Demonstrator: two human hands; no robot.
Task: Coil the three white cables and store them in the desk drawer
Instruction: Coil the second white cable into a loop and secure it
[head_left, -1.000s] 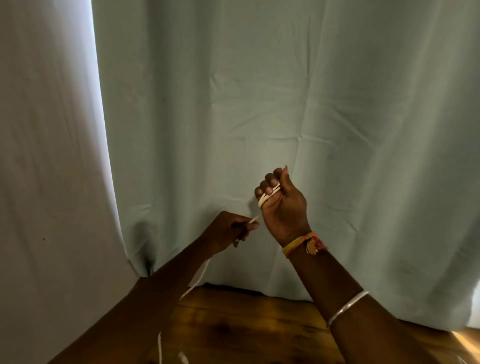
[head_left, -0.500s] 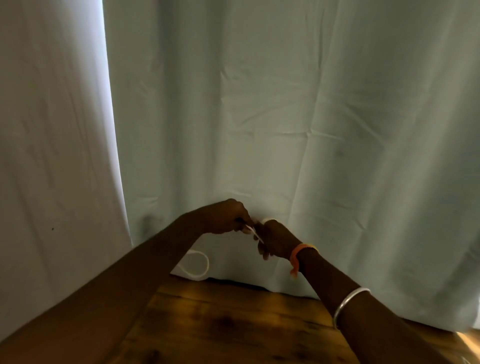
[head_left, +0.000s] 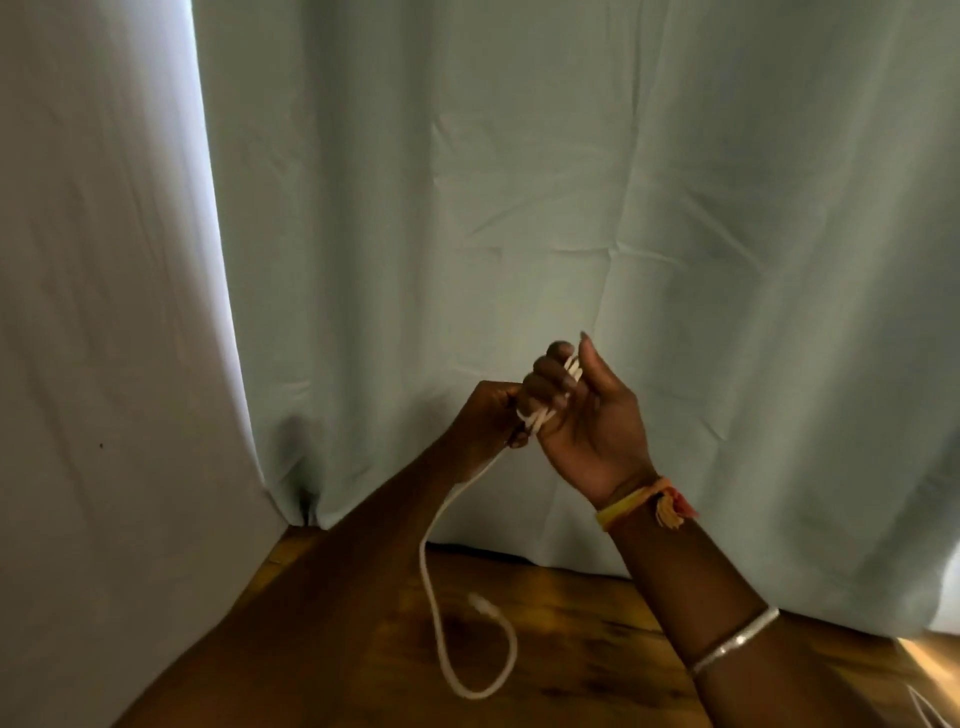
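slack from the white cable (head_left: 435, 613) lies nearest, a loop drooping over the wooden desk top (head_left: 571, 649) with its connector end curling back up toward 12 o'clock; it hangs free so more length can be drawn upward. at 5 o'clock, at the frame's edge, a thin pale strand shows, possibly another cable, too cut off to tell. higher up, the left hand (head_left: 491, 415) is pinched closed on the strand just below the windings, likely to feed it under light tension. touching it at its 3 o'clock, the right hand (head_left: 582, 410) is raised with fingers (head_left: 548, 382) curled and the thumb upright, several turns of cable wrapped around them, serving as a spool. coiling looks partly done. no drawer is in view. farthest, a pale curtain (head_left: 571, 182) hangs behind the desk.
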